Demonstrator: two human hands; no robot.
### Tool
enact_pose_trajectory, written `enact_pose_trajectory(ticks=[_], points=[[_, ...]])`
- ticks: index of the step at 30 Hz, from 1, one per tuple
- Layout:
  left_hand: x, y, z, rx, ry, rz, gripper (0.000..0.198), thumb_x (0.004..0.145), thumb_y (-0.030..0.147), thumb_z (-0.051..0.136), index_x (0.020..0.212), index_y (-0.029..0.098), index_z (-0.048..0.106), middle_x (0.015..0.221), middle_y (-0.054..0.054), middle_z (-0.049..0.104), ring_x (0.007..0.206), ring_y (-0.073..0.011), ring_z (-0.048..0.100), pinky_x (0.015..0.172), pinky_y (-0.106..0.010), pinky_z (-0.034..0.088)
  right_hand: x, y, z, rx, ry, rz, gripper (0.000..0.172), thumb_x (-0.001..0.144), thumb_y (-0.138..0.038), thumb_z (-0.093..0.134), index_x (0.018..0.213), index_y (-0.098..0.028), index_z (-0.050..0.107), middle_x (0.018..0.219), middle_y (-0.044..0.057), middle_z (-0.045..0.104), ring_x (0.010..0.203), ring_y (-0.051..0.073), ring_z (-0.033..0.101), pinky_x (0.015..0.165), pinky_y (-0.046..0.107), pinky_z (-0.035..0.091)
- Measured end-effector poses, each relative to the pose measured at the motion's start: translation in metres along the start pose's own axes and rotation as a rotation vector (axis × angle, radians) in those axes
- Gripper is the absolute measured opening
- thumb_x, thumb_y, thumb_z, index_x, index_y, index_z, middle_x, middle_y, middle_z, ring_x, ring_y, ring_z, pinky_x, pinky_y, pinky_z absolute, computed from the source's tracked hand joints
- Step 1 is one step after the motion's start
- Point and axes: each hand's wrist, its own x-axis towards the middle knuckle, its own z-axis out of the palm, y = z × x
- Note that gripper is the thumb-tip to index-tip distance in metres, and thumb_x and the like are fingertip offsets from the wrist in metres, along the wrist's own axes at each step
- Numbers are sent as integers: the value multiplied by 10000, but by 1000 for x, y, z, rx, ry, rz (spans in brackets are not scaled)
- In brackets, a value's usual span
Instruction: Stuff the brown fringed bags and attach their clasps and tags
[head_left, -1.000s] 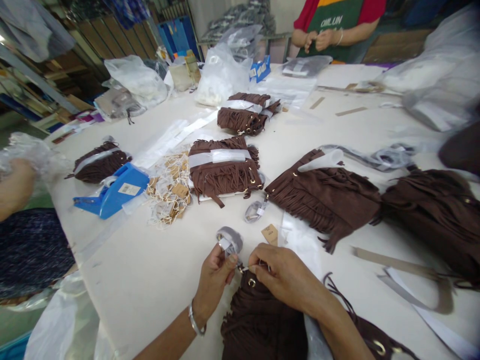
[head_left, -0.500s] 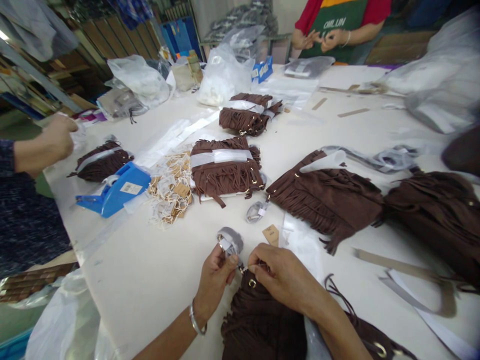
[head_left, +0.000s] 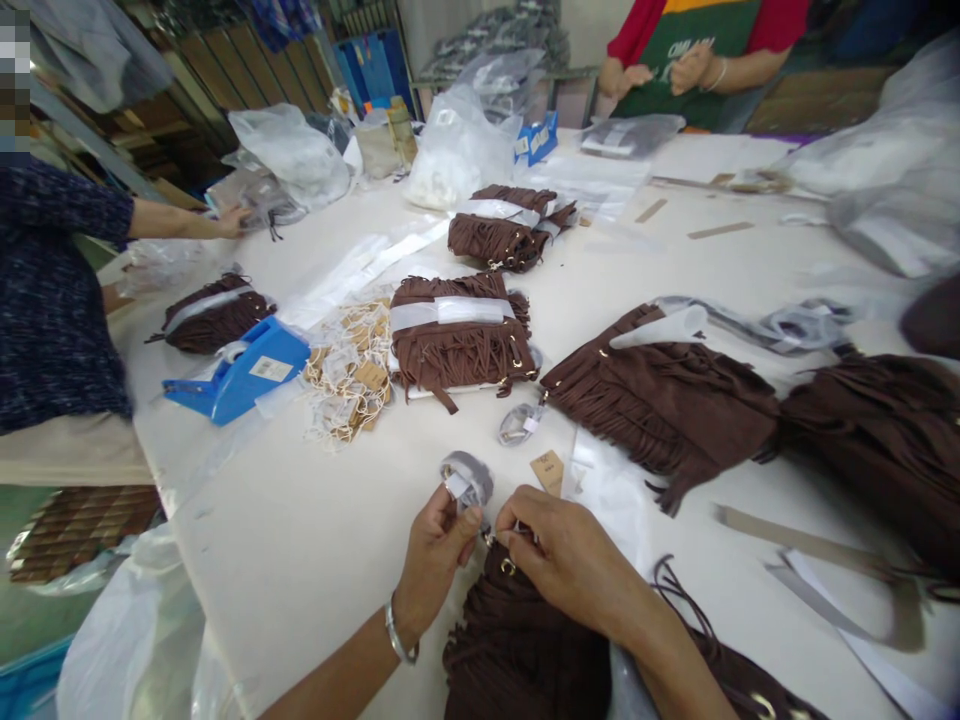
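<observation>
Head view: a brown fringed suede bag [head_left: 517, 640] lies at the near edge of the white table [head_left: 315, 560], directly under both hands. The left hand [head_left: 439, 545] is closed on a small grey wrapped roll [head_left: 466, 480], which stands up above the thumb and index finger. The right hand [head_left: 570, 555] is pinched, fingertips together, on something small and light-coloured at the top edge of the bag, just beside a gold ring fitting [head_left: 508, 567]; what exactly is pinched is too small to tell. The two sets of fingertips nearly touch each other.

For good work at this step, it is judged that the pinch should be kept close to the metal fitting, so that the suede is not pulled or creased, and the fringe should be kept away from the fingers. The roll should be held firmly enough that it does not unwind.

Both wrists are lifted a little from the table, with the forearms coming in from the near side. A silver bangle [head_left: 397, 640] is worn on the left wrist.

Farther on the table a paper tag [head_left: 550, 470] lies just beyond the right hand, and a pile of string tags [head_left: 349, 385] lies beside a banded fringed bag [head_left: 457, 340]. A blue tape dispenser [head_left: 240, 375] is at the left.
</observation>
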Motion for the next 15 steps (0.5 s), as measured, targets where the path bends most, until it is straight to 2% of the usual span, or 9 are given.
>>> enact_pose_trajectory(ticks=[7, 11, 15], points=[[1, 3, 2, -13, -6, -2, 342, 834, 471, 632, 1002, 181, 562, 614, 81, 418, 446, -38, 286, 410, -163, 245, -1, 0, -7, 25, 21, 21, 108, 892, -157, 505, 838, -211, 582, 809, -11, 589, 762, 138, 554, 705, 261, 387], [6, 5, 0, 41, -44, -24, 352, 844, 493, 606, 983, 174, 550, 599, 86, 431, 412, -36, 293, 383, -164, 233, -15, -16, -31, 117, 48, 15, 137, 932, -241, 501, 831, -227, 593, 784, -5, 604, 727, 135, 563, 668, 259, 406], [15, 1, -3, 98, -63, -81, 374, 824, 543, 602, 880, 178, 538, 572, 81, 461, 365, -39, 319, 360, -173, 237, -52, -41, -62, 238, -54, -120, 177, 943, -358, 512, 831, -277, 623, 718, 12, 608, 658, 131, 575, 591, 250, 423]])
